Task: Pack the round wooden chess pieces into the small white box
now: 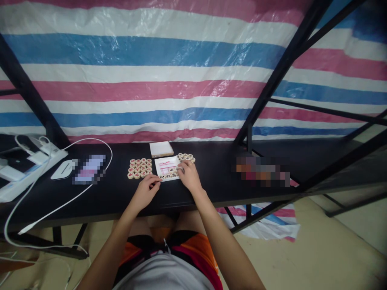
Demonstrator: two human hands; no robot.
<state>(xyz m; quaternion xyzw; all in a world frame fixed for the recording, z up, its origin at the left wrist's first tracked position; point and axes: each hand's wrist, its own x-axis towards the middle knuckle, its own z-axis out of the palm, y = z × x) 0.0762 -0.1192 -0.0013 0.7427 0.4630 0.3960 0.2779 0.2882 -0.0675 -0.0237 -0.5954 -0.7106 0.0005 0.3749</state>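
A shallow white box lies on the black table, with a red-printed paper and several black-marked xiangqi pieces along its near and right sides. My left hand rests at the box's near left corner, its fingers bent and closed on the edge. Over the box's right side, my right hand is closed at the fingertips on a xiangqi piece, mostly hidden by the fingers. Red-marked xiangqi pieces stand in rows left of the box. More black-marked pieces sit behind my right hand.
A white box lid lies behind the box. To the left are a blurred phone, a white oval device, a power strip and a white cable. Blurred-out items lie at right. Black frame bars rise behind the table.
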